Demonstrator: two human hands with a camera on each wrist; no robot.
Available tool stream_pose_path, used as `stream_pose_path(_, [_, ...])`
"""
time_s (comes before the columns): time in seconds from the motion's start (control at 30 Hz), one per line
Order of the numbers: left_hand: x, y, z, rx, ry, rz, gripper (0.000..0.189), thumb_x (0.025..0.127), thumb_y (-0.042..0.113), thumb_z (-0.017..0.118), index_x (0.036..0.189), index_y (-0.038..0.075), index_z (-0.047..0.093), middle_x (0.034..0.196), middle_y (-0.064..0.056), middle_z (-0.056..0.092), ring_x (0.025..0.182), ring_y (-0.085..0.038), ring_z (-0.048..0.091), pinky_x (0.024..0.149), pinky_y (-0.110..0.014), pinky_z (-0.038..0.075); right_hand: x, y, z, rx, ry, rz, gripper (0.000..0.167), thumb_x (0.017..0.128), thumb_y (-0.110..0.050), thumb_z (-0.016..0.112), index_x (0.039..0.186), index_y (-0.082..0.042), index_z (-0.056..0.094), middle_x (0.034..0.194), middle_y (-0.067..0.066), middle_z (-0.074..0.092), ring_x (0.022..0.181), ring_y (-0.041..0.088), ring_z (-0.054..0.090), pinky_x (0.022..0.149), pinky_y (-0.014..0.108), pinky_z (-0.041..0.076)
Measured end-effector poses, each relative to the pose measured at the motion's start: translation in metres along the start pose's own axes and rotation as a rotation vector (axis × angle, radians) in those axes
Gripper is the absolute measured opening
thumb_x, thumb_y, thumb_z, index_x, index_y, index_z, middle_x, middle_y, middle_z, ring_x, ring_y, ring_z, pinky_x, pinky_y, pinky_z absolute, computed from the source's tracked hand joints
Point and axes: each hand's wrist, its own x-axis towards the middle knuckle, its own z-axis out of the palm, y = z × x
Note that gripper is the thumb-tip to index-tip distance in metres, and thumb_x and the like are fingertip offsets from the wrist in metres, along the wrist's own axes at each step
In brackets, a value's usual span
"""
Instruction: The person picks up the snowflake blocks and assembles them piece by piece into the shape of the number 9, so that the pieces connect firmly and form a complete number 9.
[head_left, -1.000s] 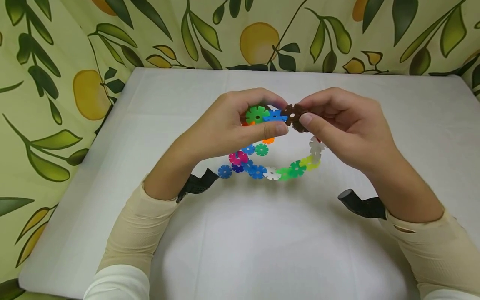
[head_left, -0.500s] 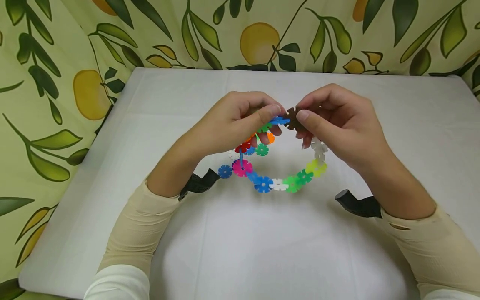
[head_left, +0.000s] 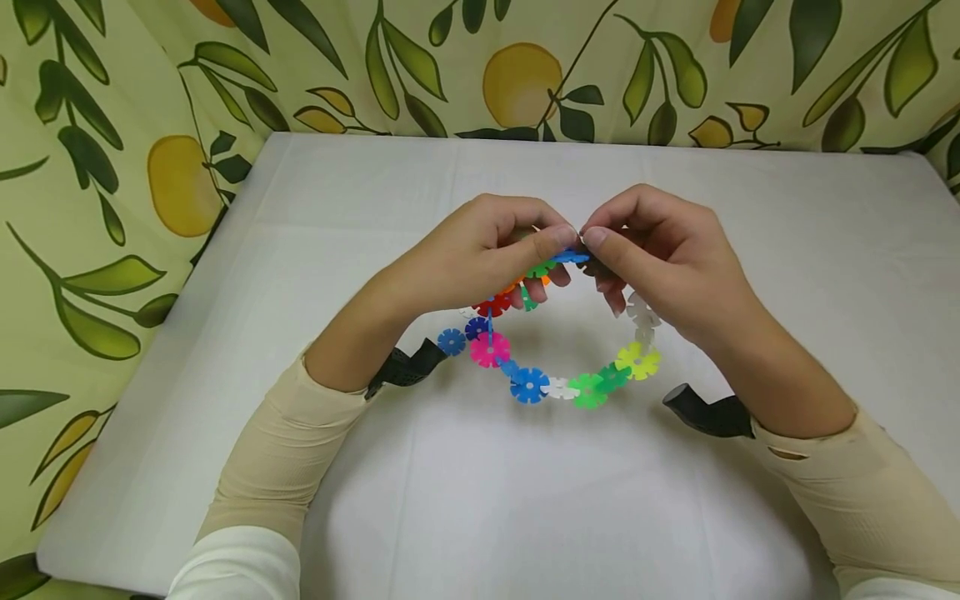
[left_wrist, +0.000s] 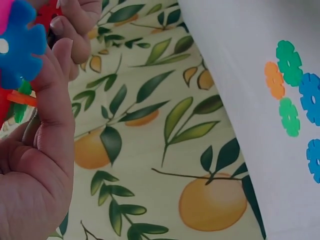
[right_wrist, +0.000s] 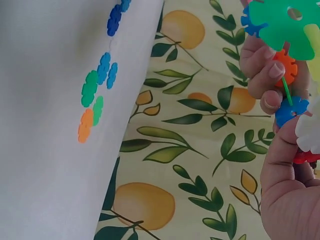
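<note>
A chain of notched plastic discs hangs in a loop between the two hands. My left hand point(head_left: 480, 254) pinches its end near a blue disc point(head_left: 572, 257), with green and red discs point(head_left: 492, 305) below. Thumb and fingers of my right hand point(head_left: 671, 262) pinch a brown disc point(head_left: 594, 268), mostly covered by the fingertips. The fingertips of both hands meet where blue and brown discs come together. Lower in the loop are a pink disc point(head_left: 490, 350), a white disc point(head_left: 559, 388) and a yellow disc point(head_left: 637, 361).
Several loose discs lie on the white table behind the loop, among them a blue disc point(head_left: 452, 342) and an orange disc point(right_wrist: 85, 126). Black wrist mounts point(head_left: 708, 411) stick out under both forearms. A leaf-patterned curtain point(head_left: 517, 83) borders the table's back and left.
Both hands have drawn together and slightly lower, the right moving left. The left thumb has risen onto the blue disc. The loop hangs nearer the viewer.
</note>
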Motion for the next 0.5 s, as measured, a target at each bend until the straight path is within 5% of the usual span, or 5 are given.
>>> stream_pose_path(0.17, [0.0, 0.0, 0.001, 0.077, 0.001, -0.022, 0.02, 0.097, 0.024, 0.069, 0.111, 0.011, 0.072, 0.083, -0.004, 0.069, 0.065, -0.024, 0.064, 0.054, -0.037, 0.051, -0.001, 0.0, 0.0, -0.03, 0.008, -0.014, 0.008, 0.096, 0.005, 0.058, 0.096, 0.014, 0.059, 0.078, 0.023, 0.057, 0.056, 0.024, 0.051, 0.048, 0.027, 0.047])
stream_pose_path(0.4, [-0.006, 0.004, -0.01, 0.102, 0.171, -0.005, 0.018, 0.091, 0.026, 0.075, 0.106, 0.017, 0.074, 0.071, -0.006, 0.066, 0.053, -0.029, 0.056, 0.047, -0.039, 0.047, 0.0, -0.008, -0.01, 0.001, 0.14, -0.114, 0.012, 0.096, 0.008, 0.059, 0.097, 0.018, 0.054, 0.082, 0.025, 0.06, 0.058, 0.026, 0.056, 0.052, 0.025, 0.053])
stream_pose_path(0.5, [-0.007, 0.005, -0.012, 0.088, 0.17, 0.027, 0.023, 0.092, 0.024, 0.074, 0.112, 0.013, 0.073, 0.077, -0.006, 0.067, 0.059, -0.027, 0.06, 0.053, -0.041, 0.052, 0.002, -0.006, -0.01, 0.043, 0.134, -0.128, 0.012, 0.094, 0.011, 0.06, 0.103, 0.018, 0.056, 0.086, 0.026, 0.064, 0.062, 0.027, 0.061, 0.054, 0.026, 0.054])
